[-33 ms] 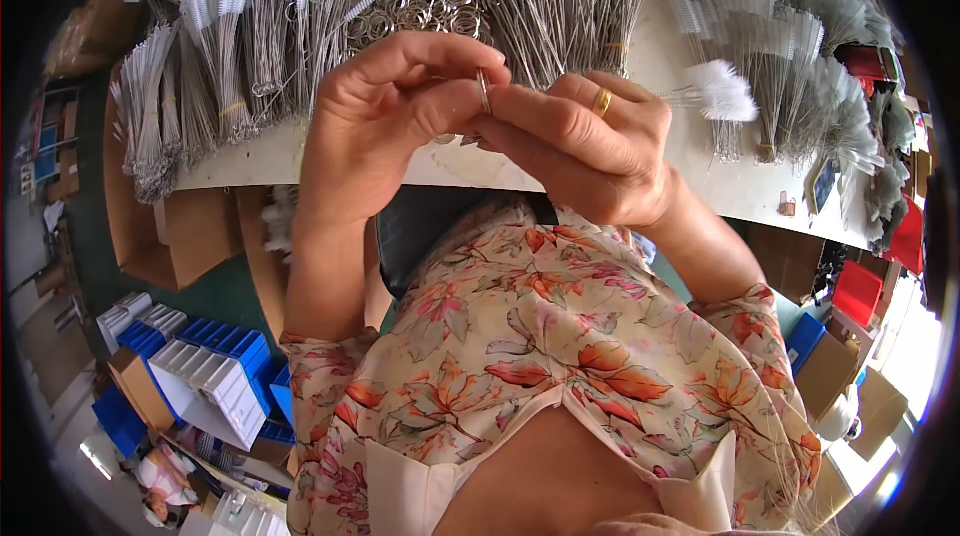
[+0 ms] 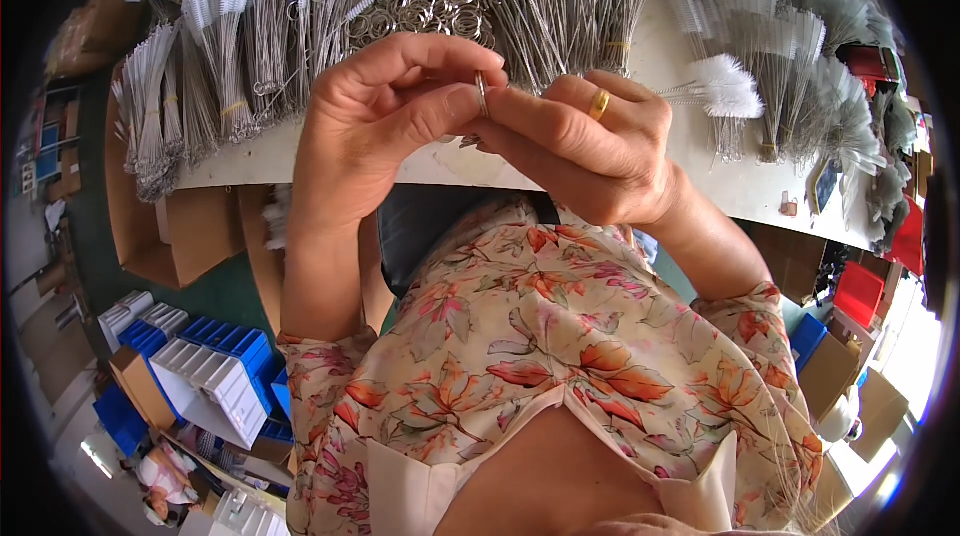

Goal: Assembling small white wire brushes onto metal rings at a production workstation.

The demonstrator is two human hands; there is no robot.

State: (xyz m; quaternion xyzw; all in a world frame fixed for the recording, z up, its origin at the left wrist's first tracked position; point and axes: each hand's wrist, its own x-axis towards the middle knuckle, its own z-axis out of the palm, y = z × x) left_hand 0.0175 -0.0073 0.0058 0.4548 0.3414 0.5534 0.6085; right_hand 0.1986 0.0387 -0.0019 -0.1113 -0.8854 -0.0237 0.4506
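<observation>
A small metal split ring [image 2: 482, 94] is pinched between my two hands, above the table's near edge. My left hand [image 2: 385, 121] grips it from the left with thumb and forefinger. From the right, my right hand [image 2: 585, 146] presses thumb and forefinger against the same ring; a gold band sits on one of its fingers. White-bristled wire brushes [image 2: 728, 88] stick out to the right of that hand. Their stems run behind its fingers, so whether it grips them is hidden. Beyond my hands lies a heap of loose metal rings [image 2: 435, 8].
Bundles of wire brushes [image 2: 225, 56] cover the table's left side, with more brushes [image 2: 560, 6] behind my hands and grey-white bundles [image 2: 790, 66] at right. Below the white table [image 2: 465, 168] are an open cardboard box [image 2: 205, 236] and blue-and-white bins [image 2: 210, 386]. A person [image 2: 165, 476] is at lower left.
My left forearm has shifted very slightly left. The brushes beside my right hand have edged a little to the right. The grip on the ring looks the same.
</observation>
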